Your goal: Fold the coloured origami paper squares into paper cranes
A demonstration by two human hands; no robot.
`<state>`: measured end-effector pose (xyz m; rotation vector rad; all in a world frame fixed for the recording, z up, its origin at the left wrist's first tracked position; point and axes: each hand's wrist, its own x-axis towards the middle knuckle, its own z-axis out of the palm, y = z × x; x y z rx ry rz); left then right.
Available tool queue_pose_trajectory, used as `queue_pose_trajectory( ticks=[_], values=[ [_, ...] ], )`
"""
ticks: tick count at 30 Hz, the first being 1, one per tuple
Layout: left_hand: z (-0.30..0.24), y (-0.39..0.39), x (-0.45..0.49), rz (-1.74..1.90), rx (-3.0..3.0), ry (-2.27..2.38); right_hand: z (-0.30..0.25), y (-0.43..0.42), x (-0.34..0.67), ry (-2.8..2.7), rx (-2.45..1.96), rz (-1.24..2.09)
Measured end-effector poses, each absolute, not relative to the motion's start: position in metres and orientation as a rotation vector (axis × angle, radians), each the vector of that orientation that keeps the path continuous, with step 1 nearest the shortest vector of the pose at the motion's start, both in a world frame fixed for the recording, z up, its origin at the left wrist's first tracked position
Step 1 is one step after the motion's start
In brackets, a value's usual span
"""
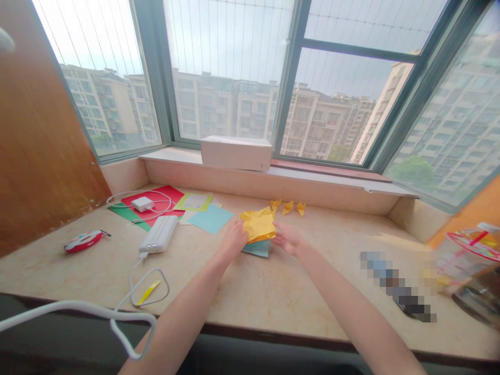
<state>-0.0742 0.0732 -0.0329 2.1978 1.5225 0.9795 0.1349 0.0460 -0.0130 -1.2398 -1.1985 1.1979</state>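
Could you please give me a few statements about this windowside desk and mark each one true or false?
A white box stands on the window sill. True.
The right hand holds scissors. False: the right hand is open beside the yellow paper, holding no scissors.
Three small folded yellow paper pieces lie beyond the right hand. True.
No cable is attached to the white power bank. False: a white cable runs from the power bank.
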Motion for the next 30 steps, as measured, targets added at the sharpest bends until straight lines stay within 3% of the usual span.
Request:
queue_pose_trajectory(
  ticks=[9, 30],
  values=[
    [-0.041, 0.081, -0.080, 0.983, 2.144, 1.520, 0.005, 0.048, 0.112, -1.085, -1.333, 1.427],
    [-0.036, 0.074, -0.080, 0.986, 2.110, 1.544, -0.007, 0.061, 0.104, -1.140, -1.264, 1.251]
  ],
)
